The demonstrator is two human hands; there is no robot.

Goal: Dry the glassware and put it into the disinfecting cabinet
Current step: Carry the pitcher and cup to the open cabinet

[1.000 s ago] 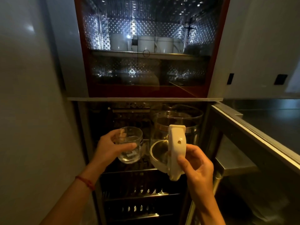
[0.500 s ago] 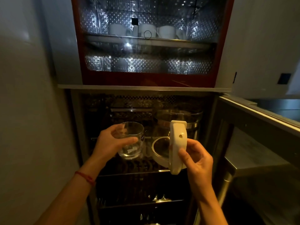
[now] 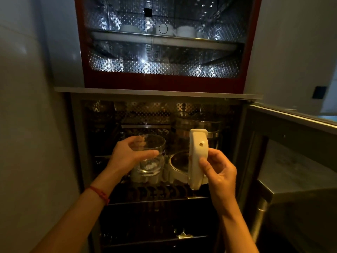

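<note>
My left hand [image 3: 130,157] grips a clear glass cup [image 3: 152,157] upright, just above the wire rack [image 3: 160,195] of the open lower compartment of the disinfecting cabinet [image 3: 164,95]. My right hand [image 3: 218,172] pinches the cream handle [image 3: 197,157] of a glass jug lid or pot whose round rim [image 3: 179,166] faces left, held beside the cup over the same rack. A large glass pot with a metal band [image 3: 206,128] stands behind it on the rack.
The upper compartment has a red-framed glass door [image 3: 164,83] with white cups [image 3: 186,31] on its shelf. The lower door [image 3: 291,121] hangs open at the right. A grey wall lies to the left. A lower rack [image 3: 155,238] sits beneath.
The view has tilted down and come closer to the cabinet. Both hands keep their holds and stay in front of the lower rack, the cup a little lower toward it.
</note>
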